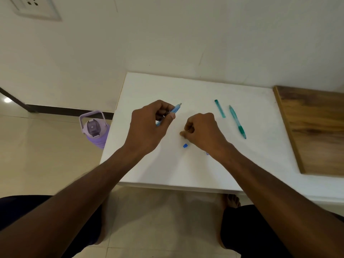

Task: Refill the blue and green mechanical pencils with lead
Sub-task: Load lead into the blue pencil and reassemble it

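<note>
Left hand grips the blue pencil w/ curled fingers, open back end tilted up and away — prob. so lead can be dropped in. Right hand has its fingertips pinched together low over the table, likely on a lead; too thin to see. Blue cap lies just beside it, parked within reach. Green pencil and the teal lead tube lie to the right, apart — untouched, waiting their turn.
</note>
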